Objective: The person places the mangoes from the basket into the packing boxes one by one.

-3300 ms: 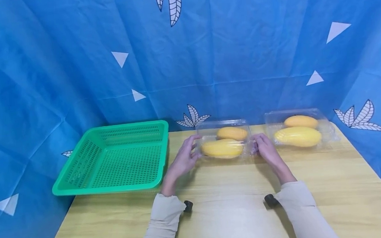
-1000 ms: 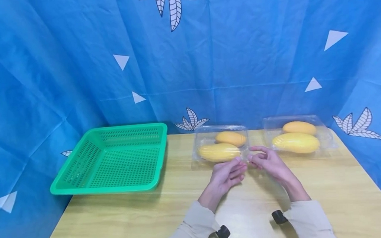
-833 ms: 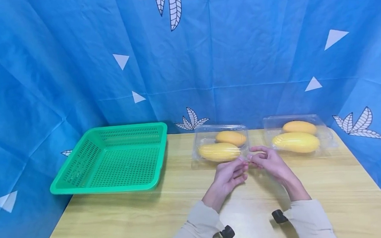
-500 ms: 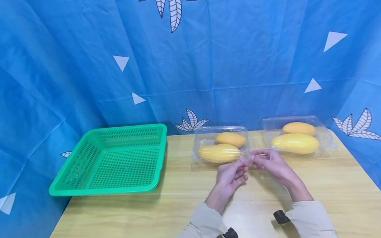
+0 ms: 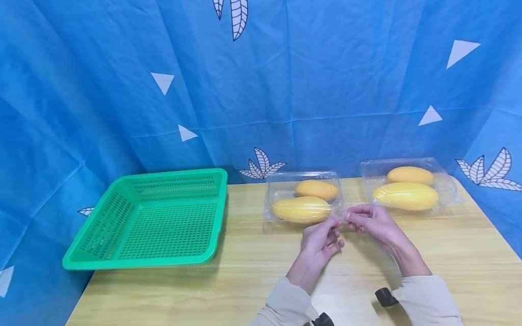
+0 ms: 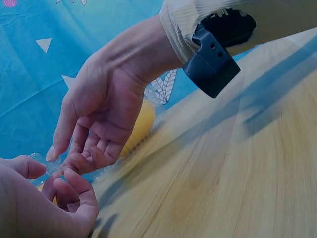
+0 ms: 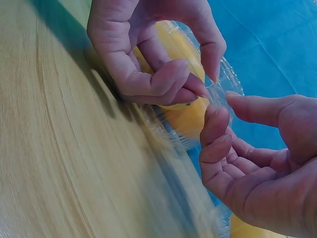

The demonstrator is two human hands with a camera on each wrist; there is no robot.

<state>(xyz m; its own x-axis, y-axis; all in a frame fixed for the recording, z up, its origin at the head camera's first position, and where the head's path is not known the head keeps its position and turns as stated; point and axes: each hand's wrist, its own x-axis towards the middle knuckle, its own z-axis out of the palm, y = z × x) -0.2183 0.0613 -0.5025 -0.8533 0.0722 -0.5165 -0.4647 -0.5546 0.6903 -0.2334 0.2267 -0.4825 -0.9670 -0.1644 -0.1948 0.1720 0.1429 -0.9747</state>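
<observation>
A clear plastic clamshell box (image 5: 270, 190) holds a long yellow fruit (image 5: 301, 209) in front and a smaller orange-yellow, mango-like fruit (image 5: 317, 190) behind it. At the box's front right corner, my left hand (image 5: 317, 240) pinches the plastic edge between thumb and finger. My right hand (image 5: 376, 225) pinches the same corner from the right. The right wrist view shows the clear corner tab (image 7: 218, 94) between both hands' fingertips, which nearly meet. In the left wrist view, the left hand (image 6: 106, 109) partly hides the fruit behind it.
To the right stands a second clear clamshell box (image 5: 447, 184) with two similar fruits. A green slotted basket (image 5: 221, 212) sits on the left of the wooden table (image 5: 171, 303). A blue patterned curtain (image 5: 328, 76) hangs right behind the table.
My left hand has gone from the box's left side to its front right corner, beside the right hand, which came slightly forward. Over the last second the hands have barely shifted.
</observation>
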